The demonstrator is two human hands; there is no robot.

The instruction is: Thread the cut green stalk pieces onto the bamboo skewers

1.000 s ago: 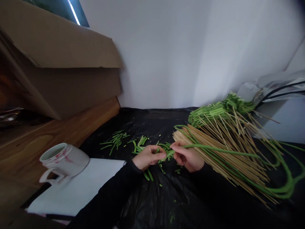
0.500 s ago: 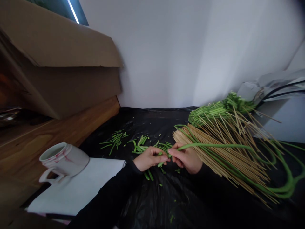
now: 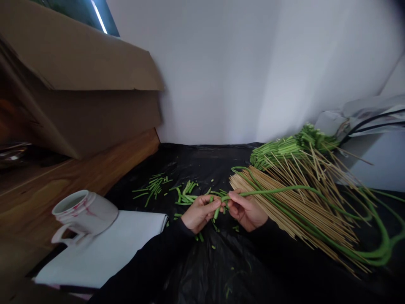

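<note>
L hand point(image 3: 200, 213) & R hand point(image 3: 249, 211) both pinching long green stalk point(image 3: 268, 191), R nr thin wooden sticks point(image 3: 275, 179).

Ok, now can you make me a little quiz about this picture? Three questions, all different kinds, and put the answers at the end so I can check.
1. True or false: the thin sticks lie to the left of the left hand.
2. What do the fingers of the right hand pinch? a) a cardboard flap, b) the long green stalk, c) a black cable.
3. What colour are the streaks on the white mug?

Key
1. False: the thin sticks lie to the right of the left hand.
2. b.
3. Reddish pink.
</note>
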